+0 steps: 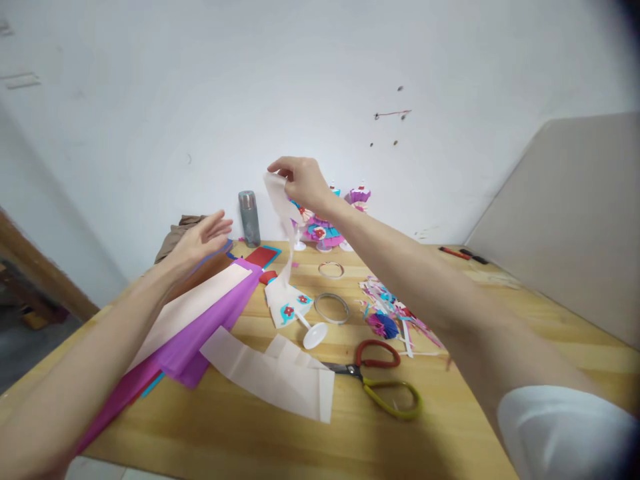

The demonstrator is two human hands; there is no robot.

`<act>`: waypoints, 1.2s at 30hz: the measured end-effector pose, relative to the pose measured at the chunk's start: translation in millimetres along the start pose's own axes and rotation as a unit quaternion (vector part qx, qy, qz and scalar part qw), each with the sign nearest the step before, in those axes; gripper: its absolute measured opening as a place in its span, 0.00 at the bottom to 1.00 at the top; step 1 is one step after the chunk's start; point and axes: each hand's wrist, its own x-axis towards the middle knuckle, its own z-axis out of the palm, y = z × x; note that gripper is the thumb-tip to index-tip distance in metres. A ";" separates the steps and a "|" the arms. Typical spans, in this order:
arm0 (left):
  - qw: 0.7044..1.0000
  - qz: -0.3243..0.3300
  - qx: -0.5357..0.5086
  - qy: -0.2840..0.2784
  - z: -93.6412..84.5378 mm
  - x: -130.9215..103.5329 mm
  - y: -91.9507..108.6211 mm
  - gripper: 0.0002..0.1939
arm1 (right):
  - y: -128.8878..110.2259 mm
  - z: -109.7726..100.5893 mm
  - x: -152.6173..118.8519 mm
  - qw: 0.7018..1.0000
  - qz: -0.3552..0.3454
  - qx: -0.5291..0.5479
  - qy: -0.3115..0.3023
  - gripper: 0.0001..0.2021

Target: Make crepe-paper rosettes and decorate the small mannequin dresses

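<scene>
My right hand (303,181) is raised near the wall, pinching the top end of a pale crepe paper strip (284,212). The strip hangs down to a small white paper dress (287,303) with red and blue flower shapes, lying tilted with its white stand (315,335) toward me. Empty, my left hand (204,239) hovers over the paper stack with fingers stretched out. Purple crepe paper (200,333) and a pale sheet lie under it. Nearer me a folded pale strip (280,380) rests against scissors (373,373) with red and yellow handles.
A grey flask (249,219) stands by the wall. Several finished paper dresses (324,233) are partly behind my right arm. Two tape rings (331,309) lie mid-table. Paper scraps (387,307) are under my right forearm, and pens (463,255) lie at the back right.
</scene>
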 end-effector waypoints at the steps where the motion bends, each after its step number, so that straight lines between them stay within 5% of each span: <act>1: 1.000 0.015 -0.018 0.018 6.7 11.3 4.2 0.48 | -7.3 -2.5 1.1 1.000 -0.021 -0.001 -0.009 0.20; 4: 0.993 0.061 -0.088 0.045 25.3 43.0 20.2 0.51 | -22.5 -9.5 6.1 0.997 -0.075 0.011 -0.027 0.17; 7: 0.981 0.072 -0.183 0.000 41.4 61.4 37.3 0.45 | -25.4 -16.8 12.2 0.994 -0.106 0.026 -0.029 0.13; 14: 0.957 0.032 -0.286 -0.031 72.1 59.5 57.2 0.20 | -14.4 -39.2 19.4 0.991 -0.133 -0.030 -0.004 0.17; 21: 0.950 -0.008 -0.308 -0.052 86.0 60.8 54.0 0.17 | -9.1 -50.7 23.1 0.982 -0.160 -0.104 -0.008 0.22; 29: 0.949 -0.012 -0.315 -0.019 95.3 60.0 57.0 0.17 | -6.6 -41.7 31.0 0.980 -0.120 -0.156 0.022 0.25; 36: 0.948 0.002 -0.318 0.031 80.6 68.8 56.5 0.10 | 4.2 -53.4 23.6 0.990 0.026 0.095 -0.097 0.29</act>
